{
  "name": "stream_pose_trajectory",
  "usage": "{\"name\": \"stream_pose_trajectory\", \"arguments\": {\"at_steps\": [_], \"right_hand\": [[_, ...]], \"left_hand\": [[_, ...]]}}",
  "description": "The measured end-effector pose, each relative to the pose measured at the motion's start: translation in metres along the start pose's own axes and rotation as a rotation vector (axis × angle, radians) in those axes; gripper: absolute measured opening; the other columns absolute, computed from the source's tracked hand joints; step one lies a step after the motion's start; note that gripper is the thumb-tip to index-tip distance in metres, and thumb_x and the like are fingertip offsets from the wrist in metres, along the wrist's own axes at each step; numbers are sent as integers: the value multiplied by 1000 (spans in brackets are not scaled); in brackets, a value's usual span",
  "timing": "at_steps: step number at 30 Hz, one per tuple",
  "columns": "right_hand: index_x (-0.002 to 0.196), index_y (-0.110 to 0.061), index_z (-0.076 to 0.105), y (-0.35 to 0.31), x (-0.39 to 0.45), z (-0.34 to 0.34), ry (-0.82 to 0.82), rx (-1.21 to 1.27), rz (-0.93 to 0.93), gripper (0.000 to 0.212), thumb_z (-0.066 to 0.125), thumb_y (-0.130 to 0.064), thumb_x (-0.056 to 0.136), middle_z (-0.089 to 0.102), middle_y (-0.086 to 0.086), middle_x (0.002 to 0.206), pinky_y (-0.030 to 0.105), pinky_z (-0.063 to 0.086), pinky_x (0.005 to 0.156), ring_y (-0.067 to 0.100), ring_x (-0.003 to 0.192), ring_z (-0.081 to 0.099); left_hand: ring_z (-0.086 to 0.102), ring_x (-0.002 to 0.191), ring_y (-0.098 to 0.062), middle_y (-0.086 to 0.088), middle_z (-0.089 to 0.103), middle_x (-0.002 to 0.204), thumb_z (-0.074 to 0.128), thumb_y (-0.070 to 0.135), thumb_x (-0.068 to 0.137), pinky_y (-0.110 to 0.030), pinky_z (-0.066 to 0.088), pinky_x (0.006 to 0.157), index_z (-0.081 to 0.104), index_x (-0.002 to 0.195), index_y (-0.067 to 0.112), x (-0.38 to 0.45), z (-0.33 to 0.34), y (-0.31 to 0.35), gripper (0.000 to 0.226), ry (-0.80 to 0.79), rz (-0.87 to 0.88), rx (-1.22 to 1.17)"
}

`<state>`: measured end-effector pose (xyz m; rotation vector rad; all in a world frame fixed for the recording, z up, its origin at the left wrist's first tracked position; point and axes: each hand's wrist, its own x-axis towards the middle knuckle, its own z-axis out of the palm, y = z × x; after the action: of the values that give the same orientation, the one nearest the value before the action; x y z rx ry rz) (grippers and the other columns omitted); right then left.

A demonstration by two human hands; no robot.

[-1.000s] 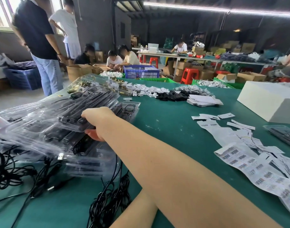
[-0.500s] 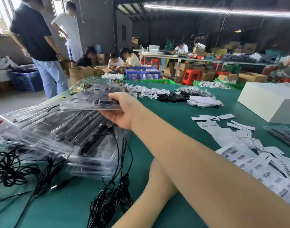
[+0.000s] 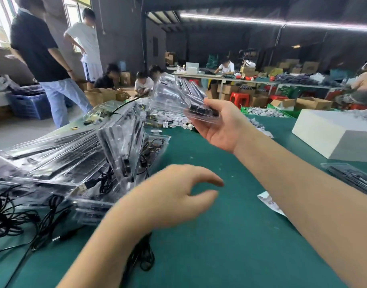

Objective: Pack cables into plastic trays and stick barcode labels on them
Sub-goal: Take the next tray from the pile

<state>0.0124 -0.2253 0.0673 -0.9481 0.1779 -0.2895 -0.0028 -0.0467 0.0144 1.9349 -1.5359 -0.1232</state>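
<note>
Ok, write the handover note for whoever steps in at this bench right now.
Right hand: palm up, raised above the table, gripping a clear plastic tray by its near end.
Left hand: open, holding nothing, hovering over the green table.
Tray pile lies at left, loose black cables in front of it; barcode labels peek out beside the right forearm.
Done: one tray lifted clear.
Left: load a cable, label the tray; whether the held tray is already filled I cannot tell.

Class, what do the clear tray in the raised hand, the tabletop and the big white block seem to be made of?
Clear tray in the right hand: thin glossy plastic, see-through with glints. Green tabletop: matte, perhaps a rubber or felt mat; no shine. White block: dull, flat-faced, possibly foam or card; unclear.
</note>
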Motion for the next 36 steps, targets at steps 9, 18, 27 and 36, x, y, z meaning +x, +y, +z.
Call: {"name": "stream_pose_trajectory", "arguments": {"at_steps": [9,18,27,36], "right_hand": [[94,0,59,-5,4,12,-1,20,-21,18,49,-15,99,71,16,89,28,59,64,26,80,69],[97,-1,57,-6,2,73,-318,-36,-26,21,44,-17,100,67,10,73,24,56,60,18,60,66],[111,1,51,-3,2,130,-335,-83,-49,22,45,-17,100,61,15,86,26,56,60,23,71,61],[106,-1,54,0,8,105,-257,-74,-80,20,46,-17,100,64,13,85,26,57,64,21,69,64]], "left_hand": [[30,135,-19,-13,29,149,76,24,79,-36,27,110,27,147,24,-31,-47,-54,84,1018,-233,341],[69,86,-7,5,70,104,91,47,47,-18,52,68,61,119,42,-32,-105,-121,78,637,-426,-637],[47,62,-9,4,55,71,77,40,77,-30,44,62,54,77,27,-43,-143,-153,26,1058,-378,-16],[54,76,7,24,59,71,52,41,85,-36,47,90,46,86,43,-63,-208,-145,6,1160,-334,261]]}}
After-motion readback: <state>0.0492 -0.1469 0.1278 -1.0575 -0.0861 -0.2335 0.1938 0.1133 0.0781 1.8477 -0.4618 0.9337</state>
